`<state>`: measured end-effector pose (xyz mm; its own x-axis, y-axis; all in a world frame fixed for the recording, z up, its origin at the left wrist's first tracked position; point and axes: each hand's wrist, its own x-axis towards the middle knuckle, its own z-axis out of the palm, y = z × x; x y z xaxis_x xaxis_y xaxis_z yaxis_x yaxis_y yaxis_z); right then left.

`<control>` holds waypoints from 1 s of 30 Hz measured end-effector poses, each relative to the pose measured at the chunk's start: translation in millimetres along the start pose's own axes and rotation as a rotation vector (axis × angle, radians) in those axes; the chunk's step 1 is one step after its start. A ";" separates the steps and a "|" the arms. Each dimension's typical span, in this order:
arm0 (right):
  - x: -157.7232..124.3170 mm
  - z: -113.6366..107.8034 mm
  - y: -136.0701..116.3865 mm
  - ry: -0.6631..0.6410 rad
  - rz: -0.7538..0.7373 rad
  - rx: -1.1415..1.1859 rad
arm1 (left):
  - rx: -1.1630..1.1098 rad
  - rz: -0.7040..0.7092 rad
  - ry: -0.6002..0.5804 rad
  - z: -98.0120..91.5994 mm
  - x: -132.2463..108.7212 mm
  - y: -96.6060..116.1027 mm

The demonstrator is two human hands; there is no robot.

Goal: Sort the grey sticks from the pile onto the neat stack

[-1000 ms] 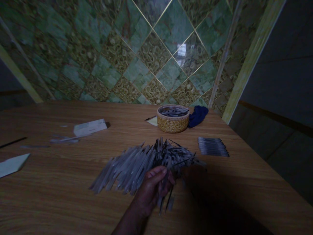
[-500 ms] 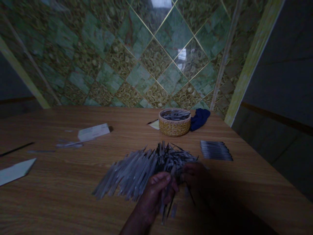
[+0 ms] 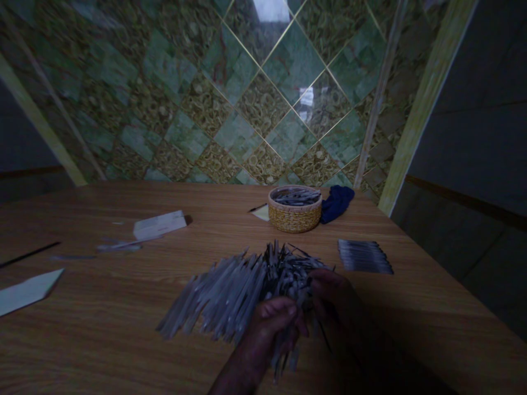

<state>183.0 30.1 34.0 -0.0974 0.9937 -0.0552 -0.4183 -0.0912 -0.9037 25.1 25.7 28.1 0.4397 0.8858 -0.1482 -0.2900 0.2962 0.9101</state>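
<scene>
My left hand (image 3: 274, 332) is closed in a pinch at the front of a big pile, with a pale, clear plastic sleeve (image 3: 283, 346) showing under its fingers. Thin dark tips stick out below that hand. Deep in shadow, my right hand (image 3: 332, 289) has its fingers drawn together at the pile's right edge; what they hold, if anything, cannot be made out. Slim dark sticks in clear sleeves (image 3: 224, 296) fan out leftward. More black-ended sticks (image 3: 284, 262) lie jumbled behind both hands. One thin dark stick (image 3: 324, 336) slants down below the right hand.
A round woven basket (image 3: 295, 218) full of similar sticks stands at the back, beside a dark blue cloth (image 3: 337, 203). A neat row of sleeved sticks (image 3: 365, 256) lies right. Leftward are a white box (image 3: 160, 224), loose sleeves (image 3: 119, 247), pale card (image 3: 31, 291) and a black stick (image 3: 28, 254).
My left hand has shifted slightly down and right, and the pale strip above its thumb no longer shows. The right hand has moved a little up. The view has tilted slightly.
</scene>
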 end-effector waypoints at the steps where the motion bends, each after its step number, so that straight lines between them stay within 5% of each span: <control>1: -0.1 0.4 1.6 -0.003 0.006 0.007 | -0.003 0.007 -0.007 0.0 -0.2 -0.5; 30: -2.7 3.3 12.3 -0.047 -0.012 0.093 | -0.040 0.023 -0.058 -1.3 -0.2 -4.3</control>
<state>175.1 26.1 24.4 -0.1336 0.9908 -0.0231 -0.5017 -0.0877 -0.8606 25.2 24.7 23.7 0.4805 0.8708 -0.1041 -0.3336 0.2913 0.8966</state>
